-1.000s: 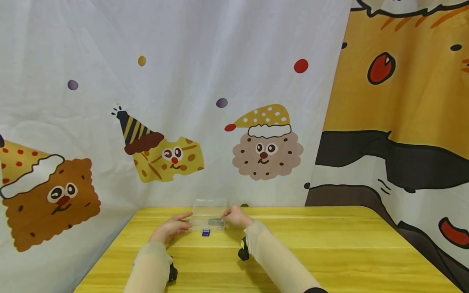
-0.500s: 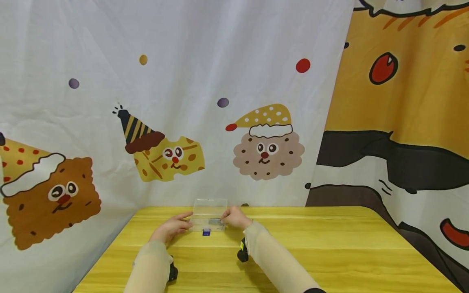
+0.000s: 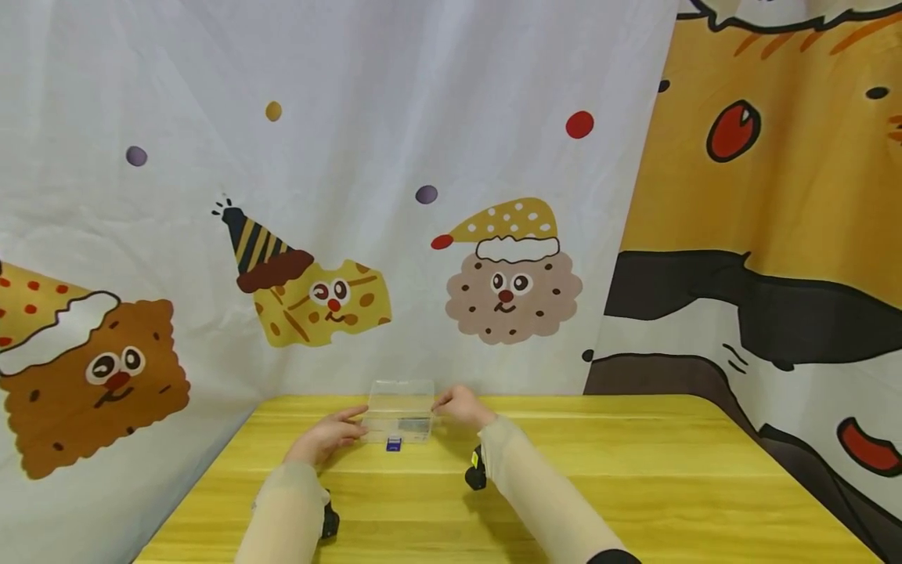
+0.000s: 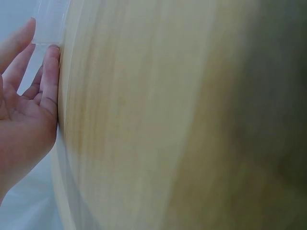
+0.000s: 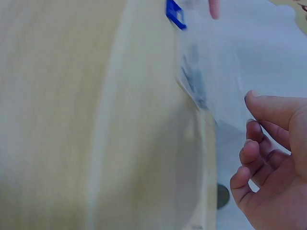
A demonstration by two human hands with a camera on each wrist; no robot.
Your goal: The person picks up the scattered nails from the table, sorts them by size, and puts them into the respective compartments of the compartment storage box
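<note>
A clear plastic box stands near the far edge of the table, its transparent lid raised at the back. On the box's front is a small blue latch-like piece. A dark greyish flat item lies inside at the right; its kind is unclear. My left hand touches the box's left side with fingers extended, also seen in the left wrist view. Beside the box's right edge is my right hand, fingers loosely bent. In the right wrist view this hand shows nothing between thumb and fingers.
The wooden table extends toward me and to both sides. A white curtain with cartoon prints hangs right behind its far edge. A black wrist camera sits below my right wrist.
My right hand has drawn back from over the dark item to the box's right edge, slightly up and right. The left hand keeps its place at the box.
</note>
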